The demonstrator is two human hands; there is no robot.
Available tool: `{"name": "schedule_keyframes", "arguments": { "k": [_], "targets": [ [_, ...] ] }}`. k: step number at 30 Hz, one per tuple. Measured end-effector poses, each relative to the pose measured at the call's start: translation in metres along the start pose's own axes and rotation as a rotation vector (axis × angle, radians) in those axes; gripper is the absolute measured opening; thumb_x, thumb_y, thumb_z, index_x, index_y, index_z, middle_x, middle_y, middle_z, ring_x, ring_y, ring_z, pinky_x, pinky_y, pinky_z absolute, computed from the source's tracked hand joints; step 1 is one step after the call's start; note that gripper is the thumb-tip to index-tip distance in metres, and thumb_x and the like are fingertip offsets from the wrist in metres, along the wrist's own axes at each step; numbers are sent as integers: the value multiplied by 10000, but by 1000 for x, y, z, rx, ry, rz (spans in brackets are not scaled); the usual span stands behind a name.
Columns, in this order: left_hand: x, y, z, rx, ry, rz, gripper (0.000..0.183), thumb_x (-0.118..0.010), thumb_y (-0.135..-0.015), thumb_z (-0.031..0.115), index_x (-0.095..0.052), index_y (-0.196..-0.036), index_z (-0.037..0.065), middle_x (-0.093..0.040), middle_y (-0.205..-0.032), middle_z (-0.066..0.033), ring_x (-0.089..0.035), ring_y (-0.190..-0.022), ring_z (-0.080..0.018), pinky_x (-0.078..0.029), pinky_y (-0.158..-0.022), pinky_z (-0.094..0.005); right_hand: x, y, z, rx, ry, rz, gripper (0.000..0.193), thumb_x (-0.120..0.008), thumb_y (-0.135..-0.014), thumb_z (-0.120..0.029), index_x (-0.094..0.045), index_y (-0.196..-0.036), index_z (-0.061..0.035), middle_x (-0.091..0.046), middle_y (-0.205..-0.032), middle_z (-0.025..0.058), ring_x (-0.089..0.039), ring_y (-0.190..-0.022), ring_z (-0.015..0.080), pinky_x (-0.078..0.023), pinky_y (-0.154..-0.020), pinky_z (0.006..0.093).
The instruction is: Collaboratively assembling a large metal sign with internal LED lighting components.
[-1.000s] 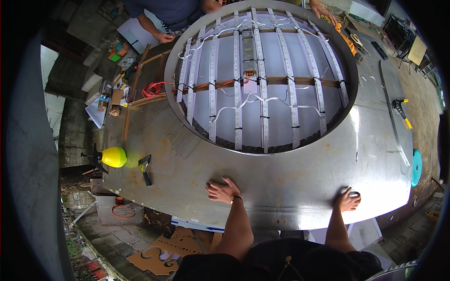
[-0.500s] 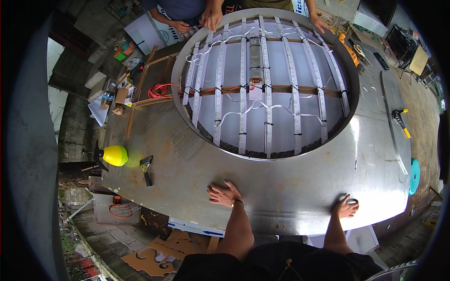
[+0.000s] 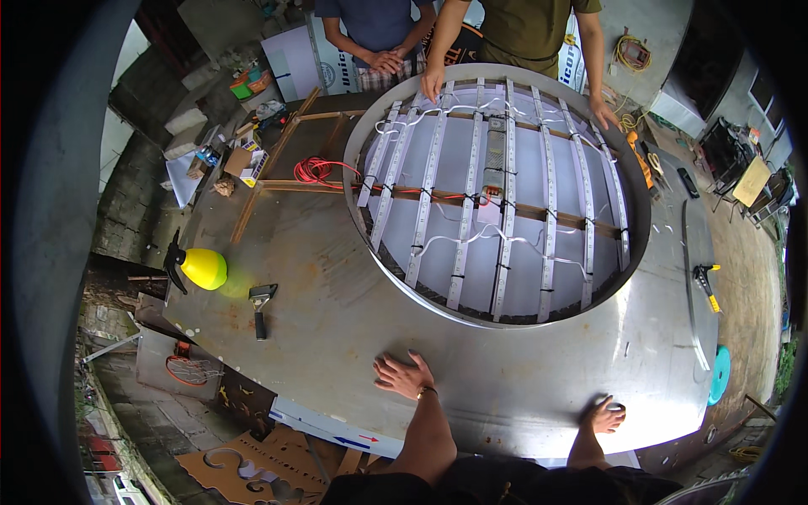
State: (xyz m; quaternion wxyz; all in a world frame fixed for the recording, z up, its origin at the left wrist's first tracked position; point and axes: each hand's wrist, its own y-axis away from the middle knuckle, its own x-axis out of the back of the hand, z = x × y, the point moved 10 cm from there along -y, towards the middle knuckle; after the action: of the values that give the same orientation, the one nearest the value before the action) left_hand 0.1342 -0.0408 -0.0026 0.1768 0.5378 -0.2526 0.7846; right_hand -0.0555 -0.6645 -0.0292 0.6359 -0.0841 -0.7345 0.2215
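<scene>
Head view (only view). L hand (image 3: 404, 375) palm down on bare metal sheet (image 3: 311, 370), fingers spread, nothing gripped. R hand (image 3: 605, 416) rests near the sheet's near edge, well to the R of L hand; fingers curled, can't make out if anything is held. Both forearms enter from lower edge.

Round frame (image 3: 640, 215), metal, lies on sheet beyond both hands, touching neither. Inside: approx. parallel LED strips (image 3: 548, 261), tied w/ black ties across a wooden bar (image 3: 530, 210); pwr supply box (image 3: 495, 151) betw. two strips, upper mid. White wire (image 3: 438, 239) loops over strips. Red cable coil (image 3: 313, 171) just L of frame, one lead running in over rim.

Far side: co-worker in blue shirt (image 3: 374, 25), hands together; 2nd co-worker in olive shirt (image 3: 522, 34), one hand (image 3: 433, 82) at frame's far rim, other hand (image 3: 603, 114) at rim further R.

L part of sheet: yellow-green spray bottle (image 3: 204, 269), upright or tilted unclear; scraper (image 3: 262, 311) w/ blk handle, nearer L hand than bottle is. Wooden frame (image 3: 286, 139) + open carton (image 3: 246, 162) up L.

R part: scissors (image 3: 656, 164), thin metal strip (image 3: 692, 286), yellow-blk clamp (image 3: 706, 288) beside strip. Teal disc (image 3: 720, 374) past R edge, partly hidden.
</scene>
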Motion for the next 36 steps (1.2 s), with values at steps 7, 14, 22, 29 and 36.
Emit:
{"name": "schedule_keyframes", "arguments": {
  "k": [7, 14, 22, 29, 36],
  "targets": [
    [-1, -1, -2, 4, -17, -3, 650, -426, -824, 506, -410, -1272, 34, -403, -1326, -187, -305, -1303, -330, -172, -1056, -619, -3, -1, -2, 9, 9, 13, 799, -208, -788, -803, -481, -1124, -132, -476, -1167, 108, -460, -1084, 291, -318, -903, 503],
    [-3, 0, 2, -10, -13, -8, 654, -411, -837, 522, -406, -1278, 38, -396, -1339, -187, -305, -1305, -329, -164, -1062, -619, -9, -1, 3, -22, 19, -54, 806, -217, -794, -796, -467, -1155, -119, -469, -1186, 125, -452, -1103, 296, -318, -918, 505],
    [-6, 1, 1, -8, -17, -21, 651, -389, -850, 550, -415, -1261, 46, -393, -1345, -180, -311, -1302, -319, -167, -1060, -618, -6, 2, 0, -15, 24, -92, 798, -260, -816, -759, -440, -1224, -98, -444, -1242, 148, -438, -1119, 322, -315, -926, 496],
    [-6, 3, -2, -34, -59, 54, 626, -374, -864, 553, -425, -1237, 53, -402, -1328, -164, -336, -1281, -307, -210, -1034, -602, 7, 3, -7, -61, 8, -126, 723, -375, -837, -666, -419, -1267, -86, -426, -1275, 115, -392, -1194, 309, -297, -952, 497],
    [-5, 6, 0, -44, -104, 78, 603, -381, -867, 536, -440, -1222, 52, -418, -1308, -153, -358, -1259, -303, -236, -1013, -555, 10, 2, -6, -98, -40, -167, 684, -456, -824, -600, -405, -1269, -83, -411, -1276, 111, -363, -1227, 304, -236, -1033, 565]
  ]
}}
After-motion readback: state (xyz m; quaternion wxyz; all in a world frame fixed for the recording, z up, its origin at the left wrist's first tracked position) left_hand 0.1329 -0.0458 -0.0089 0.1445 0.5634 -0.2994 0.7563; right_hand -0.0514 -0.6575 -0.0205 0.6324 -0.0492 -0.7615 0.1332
